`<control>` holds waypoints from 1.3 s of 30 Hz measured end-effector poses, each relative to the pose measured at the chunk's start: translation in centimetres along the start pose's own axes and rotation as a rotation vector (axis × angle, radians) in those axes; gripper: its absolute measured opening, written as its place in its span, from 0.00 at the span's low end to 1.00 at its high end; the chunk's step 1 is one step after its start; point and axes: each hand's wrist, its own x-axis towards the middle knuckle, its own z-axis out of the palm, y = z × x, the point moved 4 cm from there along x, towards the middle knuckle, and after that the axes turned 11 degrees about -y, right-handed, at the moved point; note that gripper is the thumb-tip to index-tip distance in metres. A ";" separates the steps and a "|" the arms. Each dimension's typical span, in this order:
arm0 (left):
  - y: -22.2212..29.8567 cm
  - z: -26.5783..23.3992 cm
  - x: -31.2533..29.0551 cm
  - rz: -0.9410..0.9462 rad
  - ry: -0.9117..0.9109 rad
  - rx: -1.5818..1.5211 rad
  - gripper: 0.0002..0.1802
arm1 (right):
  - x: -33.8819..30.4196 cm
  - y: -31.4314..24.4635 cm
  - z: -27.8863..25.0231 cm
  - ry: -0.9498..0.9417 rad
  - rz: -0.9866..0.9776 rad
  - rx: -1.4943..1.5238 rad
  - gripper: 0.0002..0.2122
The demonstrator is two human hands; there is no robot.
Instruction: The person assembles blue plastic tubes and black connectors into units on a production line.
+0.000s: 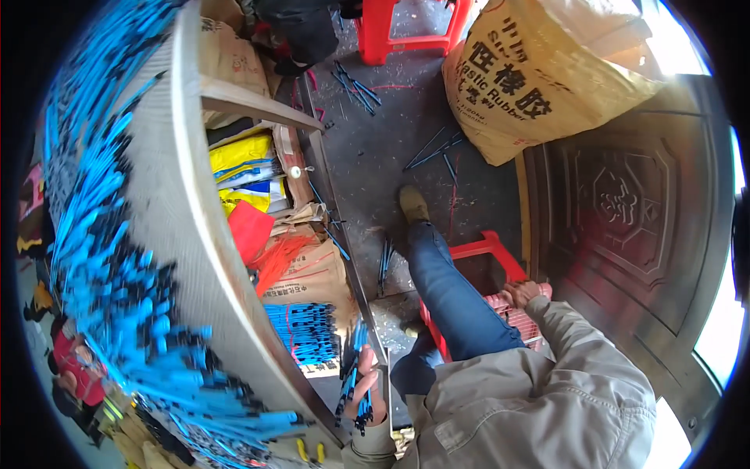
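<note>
My left hand [364,384] is wrapped round a small bunch of thin blue sticks with black tips [356,344], beside the table's lower end. Left of it lies a tied bundle of the same blue sticks [301,328] on a brown paper sack [328,270]. My right hand [522,295] is closed on the edge of a red plastic piece with a lattice side [519,316], beside my bent knee. A great heap of loose blue sticks [117,273] covers the tabletop [160,187] at the left. What the sticks are exactly, I cannot tell.
A large yellow woven sack [539,78] stands at the back right, next to a dark carved door [625,203]. A red stool [375,35] is at the back. Loose blue sticks [355,86] lie on the floor. Yellow packages [242,160] and red strands [281,258] sit under the table.
</note>
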 end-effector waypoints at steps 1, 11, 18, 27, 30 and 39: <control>-0.9 -0.6 0.9 0.051 -0.002 0.025 0.07 | 0.1 0.0 0.0 -0.019 0.002 0.019 0.11; -8.6 -2.8 -1.3 -0.391 -0.133 -0.024 0.05 | 2.9 1.0 1.2 -0.422 -0.072 0.277 0.13; -10.0 -0.1 -1.2 -0.638 0.025 -0.363 0.10 | 28.7 13.7 5.4 -0.338 0.277 0.409 0.10; -17.8 -2.3 -16.9 -0.598 -0.869 0.778 0.46 | 62.0 3.9 -11.3 0.559 -0.080 0.228 0.07; -18.0 -1.7 -14.2 -0.651 -1.002 0.897 0.28 | 67.5 3.2 -12.4 0.436 0.124 0.280 0.08; -15.3 0.9 -4.0 -0.232 -1.256 2.522 0.13 | 73.2 7.2 -12.9 0.530 0.223 0.183 0.07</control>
